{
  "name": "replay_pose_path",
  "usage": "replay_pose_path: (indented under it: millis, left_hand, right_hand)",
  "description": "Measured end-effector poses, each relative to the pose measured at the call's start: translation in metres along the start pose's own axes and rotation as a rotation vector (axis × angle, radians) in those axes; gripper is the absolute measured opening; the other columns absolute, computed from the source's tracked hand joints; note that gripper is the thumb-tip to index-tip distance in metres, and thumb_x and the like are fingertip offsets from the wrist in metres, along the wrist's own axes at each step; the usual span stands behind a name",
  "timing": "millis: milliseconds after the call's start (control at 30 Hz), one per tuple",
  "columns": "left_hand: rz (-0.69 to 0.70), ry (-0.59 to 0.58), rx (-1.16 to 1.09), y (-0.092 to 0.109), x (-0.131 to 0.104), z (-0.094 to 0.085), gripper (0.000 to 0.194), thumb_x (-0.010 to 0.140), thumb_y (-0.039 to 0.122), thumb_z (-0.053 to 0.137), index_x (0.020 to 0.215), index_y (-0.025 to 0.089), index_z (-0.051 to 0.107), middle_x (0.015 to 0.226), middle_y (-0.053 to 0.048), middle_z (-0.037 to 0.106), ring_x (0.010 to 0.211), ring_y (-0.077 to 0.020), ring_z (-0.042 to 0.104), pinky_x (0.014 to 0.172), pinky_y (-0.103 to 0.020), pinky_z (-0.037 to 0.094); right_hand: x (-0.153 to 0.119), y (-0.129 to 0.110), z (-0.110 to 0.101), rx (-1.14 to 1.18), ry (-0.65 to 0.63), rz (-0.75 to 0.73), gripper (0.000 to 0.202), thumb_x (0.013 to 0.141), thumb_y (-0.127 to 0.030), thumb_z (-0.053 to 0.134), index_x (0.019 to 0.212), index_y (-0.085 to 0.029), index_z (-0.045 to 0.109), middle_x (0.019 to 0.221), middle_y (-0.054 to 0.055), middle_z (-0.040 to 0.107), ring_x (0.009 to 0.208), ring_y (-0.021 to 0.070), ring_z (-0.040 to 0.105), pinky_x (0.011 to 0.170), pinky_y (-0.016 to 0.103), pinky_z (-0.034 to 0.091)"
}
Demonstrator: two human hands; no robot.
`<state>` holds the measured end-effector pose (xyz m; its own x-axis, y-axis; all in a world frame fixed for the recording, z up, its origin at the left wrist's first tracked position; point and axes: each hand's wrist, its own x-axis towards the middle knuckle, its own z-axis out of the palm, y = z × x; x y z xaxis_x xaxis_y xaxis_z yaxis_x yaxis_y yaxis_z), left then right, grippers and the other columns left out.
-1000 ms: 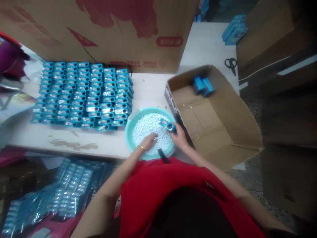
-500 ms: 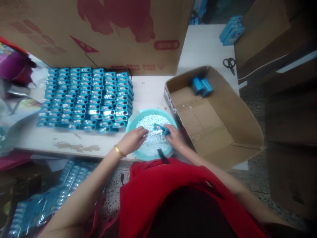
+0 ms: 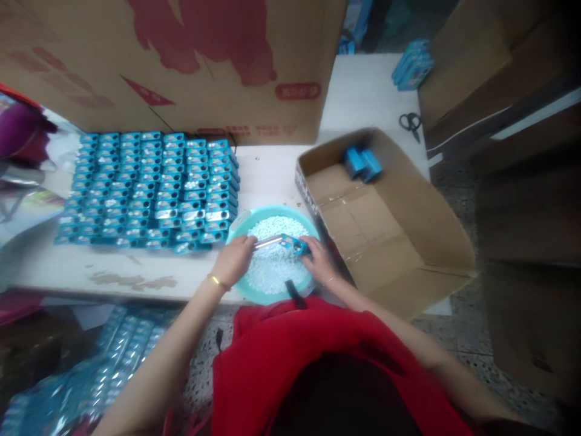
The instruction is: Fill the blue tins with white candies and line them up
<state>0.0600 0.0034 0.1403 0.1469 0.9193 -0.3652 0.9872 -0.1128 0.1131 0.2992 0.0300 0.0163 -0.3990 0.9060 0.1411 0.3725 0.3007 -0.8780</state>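
Observation:
A round turquoise basin (image 3: pixel 239 227) full of small white pellets sits at the table's front edge. Over its left side, my left hand (image 3: pixel 236 257) is closed on one end of a slim silvery tray (image 3: pixel 269 242). The tray's other end meets a small blue box (image 3: pixel 296 246), which my right hand (image 3: pixel 319 261) grips above the right part of the basin. Whether the tray is partly inside the box is too blurred to tell.
Rows of blue boxes (image 3: pixel 149 188) stand left of the basin. Behind is a large printed carton (image 3: pixel 218 72). An open cardboard tray (image 3: pixel 376 230) holding blue boxes lies to the right. Scissors (image 3: pixel 411 123) and stacked blue packs (image 3: pixel 413 65) are at the back right.
My left hand has drawn back slightly left, and the silvery tray now shows between my hands. The pellets seen beside the blue box earlier no longer show there. The view has shifted a little.

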Motion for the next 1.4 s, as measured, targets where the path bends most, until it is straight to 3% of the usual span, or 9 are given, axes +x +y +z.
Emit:
replay_pose_path:
  millis: [100,233,333,467,600,767,933,1100,1400]
  left_hand:
    - [-0.015,-0.055,-0.180,-0.022,0.021,0.057,0.017,0.088,0.015,0.038,0.085,0.016,0.055,0.092,-0.010,0.060,0.090,-0.0213,0.058,0.079,-0.033,0.046]
    - [-0.164,-0.003,-0.487,-0.025,0.037,0.096,0.028,0.086,0.025,0.045,0.112,0.016,0.046,0.095,-0.007,0.062,0.085,-0.0203,0.061,0.077,-0.032,0.048]
    - [-0.193,-0.071,-0.410,-0.026,0.036,0.096,0.042,0.085,0.027,0.051,0.124,0.016,0.040,0.102,-0.008,0.063,0.091,-0.0206,0.063,0.082,-0.032,0.048]
    - [-0.248,-0.148,-0.180,-0.029,0.041,0.092,0.031,0.092,0.021,0.039,0.121,0.019,0.048,0.118,-0.012,0.057,0.098,-0.0225,0.063,0.082,-0.033,0.048]
    - [-0.348,-0.140,-0.123,-0.018,0.054,0.100,0.035,0.095,0.018,0.025,0.121,0.016,0.047,0.119,-0.016,0.054,0.090,-0.0248,0.065,0.074,-0.036,0.049]
    - [-0.305,-0.134,-0.134,-0.005,0.058,0.111,0.034,0.097,0.030,0.028,0.128,0.022,0.040,0.118,-0.012,0.055,0.091,-0.0228,0.065,0.073,-0.033,0.049]
    - [-0.338,-0.078,-0.119,-0.021,0.056,0.106,0.037,0.099,0.026,0.022,0.131,0.019,0.037,0.121,-0.014,0.055,0.092,-0.0198,0.064,0.075,-0.030,0.049]
    - [-0.342,-0.049,-0.100,-0.032,0.065,0.101,0.035,0.096,0.016,0.023,0.121,0.016,0.047,0.115,-0.013,0.058,0.082,-0.0185,0.065,0.070,-0.029,0.049]
    - [-0.124,-0.134,-0.329,0.016,0.051,0.140,0.032,0.090,0.013,0.039,0.116,0.020,0.057,0.114,-0.010,0.060,0.112,-0.0224,0.054,0.100,-0.038,0.041]
  right_hand:
    - [0.001,0.000,-0.001,0.010,0.014,0.022,0.048,0.074,-0.009,0.047,0.120,-0.019,0.053,0.119,0.012,0.060,0.115,0.0254,0.054,0.104,0.047,0.041]
    - [0.004,0.001,-0.004,0.043,0.048,0.059,0.043,0.078,-0.013,0.050,0.121,-0.020,0.053,0.118,0.011,0.061,0.114,0.0239,0.056,0.102,0.043,0.044]
    - [0.006,0.003,-0.008,0.057,0.095,0.121,0.039,0.083,-0.023,0.055,0.122,-0.021,0.052,0.118,0.011,0.061,0.111,0.0240,0.057,0.098,0.041,0.046]
    - [0.008,0.006,-0.012,0.069,0.104,0.156,0.040,0.085,-0.032,0.058,0.123,-0.021,0.051,0.117,0.010,0.062,0.109,0.0239,0.058,0.097,0.040,0.046]
    - [0.007,0.003,-0.013,0.072,0.096,0.156,0.039,0.085,-0.033,0.058,0.121,-0.021,0.052,0.116,0.010,0.063,0.108,0.0237,0.059,0.096,0.039,0.047]
    - [0.004,0.002,-0.013,0.081,0.099,0.172,0.040,0.085,-0.036,0.058,0.121,-0.020,0.053,0.117,0.010,0.063,0.109,0.0247,0.059,0.097,0.041,0.047]
    - [0.004,0.003,-0.009,0.080,0.102,0.179,0.041,0.085,-0.038,0.057,0.121,-0.019,0.053,0.118,0.012,0.063,0.109,0.0267,0.060,0.096,0.044,0.048]
    - [0.005,0.006,-0.005,0.080,0.097,0.155,0.039,0.086,-0.037,0.056,0.122,-0.020,0.053,0.117,0.012,0.064,0.107,0.0263,0.062,0.093,0.043,0.050]
    - [0.008,0.005,-0.011,0.110,0.106,0.200,0.043,0.083,-0.039,0.059,0.121,-0.020,0.054,0.116,0.011,0.064,0.106,0.0257,0.061,0.095,0.043,0.047]
